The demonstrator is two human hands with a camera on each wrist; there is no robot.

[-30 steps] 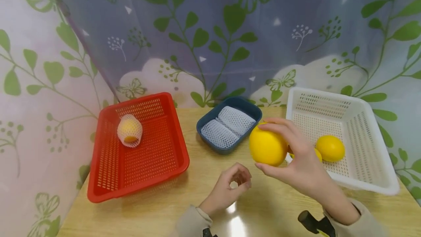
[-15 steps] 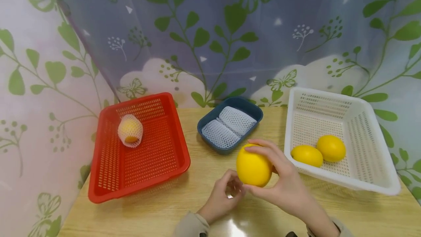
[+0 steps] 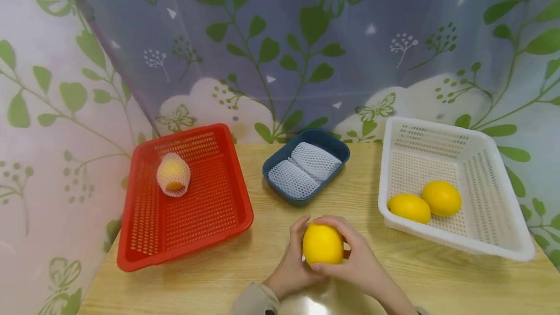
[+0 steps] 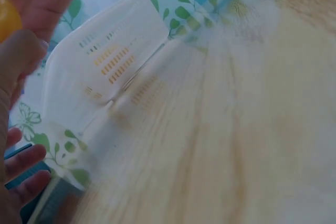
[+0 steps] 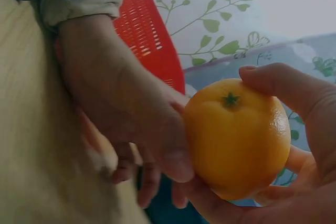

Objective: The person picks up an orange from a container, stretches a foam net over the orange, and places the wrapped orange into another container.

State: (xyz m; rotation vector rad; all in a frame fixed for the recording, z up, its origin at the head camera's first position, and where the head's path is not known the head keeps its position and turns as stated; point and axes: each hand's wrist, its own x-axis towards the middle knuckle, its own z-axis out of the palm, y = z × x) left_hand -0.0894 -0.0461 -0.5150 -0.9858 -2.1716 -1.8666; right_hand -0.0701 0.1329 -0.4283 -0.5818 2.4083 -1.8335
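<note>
While right fingers [image 3: 340,224] clamp orange [image 5: 236,142] (green calyx [image 5: 230,99] showing), left fingers [image 4: 26,162] splay loosely beside it.

Beneath the right grip [image 3: 358,262] spreads a wood-grain tabletop [image 3: 197,281], glare [image 3: 314,306] on its near side; behind, a leaf-printed backdrop [image 3: 280,62], seemingly cloth.

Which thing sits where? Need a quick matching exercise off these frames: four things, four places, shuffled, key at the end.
Things
1. Netted fruit
2. White mesh pieces
3. Fruit showing its green stem end
4. Pair of yellow fruits

Places
A. Inside the blue tray
B. Inside the white basket
C. Inside the red basket
D. In the right hand

Pairs: 1-C, 2-A, 3-D, 4-B
</note>
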